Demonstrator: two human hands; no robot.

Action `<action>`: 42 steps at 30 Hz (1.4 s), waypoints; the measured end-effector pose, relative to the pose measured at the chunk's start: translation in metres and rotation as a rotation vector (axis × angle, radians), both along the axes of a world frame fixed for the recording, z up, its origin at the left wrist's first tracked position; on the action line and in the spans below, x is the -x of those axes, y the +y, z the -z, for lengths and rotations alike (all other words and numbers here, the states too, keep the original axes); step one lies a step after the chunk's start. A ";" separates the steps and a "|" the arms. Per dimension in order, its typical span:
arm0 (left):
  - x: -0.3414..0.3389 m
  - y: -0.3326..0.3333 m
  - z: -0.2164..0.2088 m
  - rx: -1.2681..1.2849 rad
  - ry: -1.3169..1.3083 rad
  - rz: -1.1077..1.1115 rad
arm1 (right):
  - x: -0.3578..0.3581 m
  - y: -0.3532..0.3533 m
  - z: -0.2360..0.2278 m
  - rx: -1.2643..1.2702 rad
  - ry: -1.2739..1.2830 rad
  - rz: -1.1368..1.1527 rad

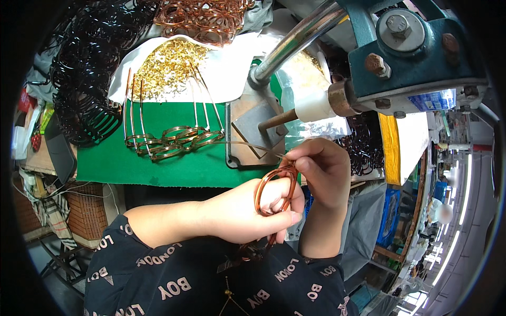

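A brown eyeglass frame point(258, 195) hangs in my left hand point(240, 208), whose fingers curl around and through its rim in front of my chest. With thumb and forefinger pinched, my right hand point(325, 171) grips at the frame's upper end. A thin brown strip, which looks like an eyeglass temple point(253, 145), runs from those fingertips leftward to the frames on the table. Any smaller part between the fingertips is hidden. Several assembled eyeglass frames point(174, 139) lie overlapped on the green mat point(126, 171), their temples pointing away from me.
A press with a teal head point(416, 58) and steel column point(295, 45) stands at right, its rod over a metal base plate point(240, 150). Gold-coloured small parts point(168, 66) lie heaped on a white sheet. Dark frames point(84, 84) pile up left; brown frames point(203, 18) lie behind.
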State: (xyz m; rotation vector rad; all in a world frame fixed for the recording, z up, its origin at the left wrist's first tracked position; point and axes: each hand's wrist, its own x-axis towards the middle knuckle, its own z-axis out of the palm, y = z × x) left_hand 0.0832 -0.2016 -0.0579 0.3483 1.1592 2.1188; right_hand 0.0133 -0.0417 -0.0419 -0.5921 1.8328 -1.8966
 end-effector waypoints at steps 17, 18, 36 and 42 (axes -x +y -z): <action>-0.009 -0.009 0.013 0.161 0.379 -0.160 | -0.011 0.074 0.094 -0.664 0.154 0.427; -0.009 -0.009 0.012 0.154 0.370 -0.156 | -0.010 0.078 0.094 -0.666 0.097 0.469; -0.007 -0.009 0.015 0.133 0.427 -0.168 | -0.001 0.064 0.087 -0.895 0.173 0.344; -0.007 -0.011 0.014 0.175 0.454 -0.189 | 0.004 0.054 0.085 -0.900 0.467 0.233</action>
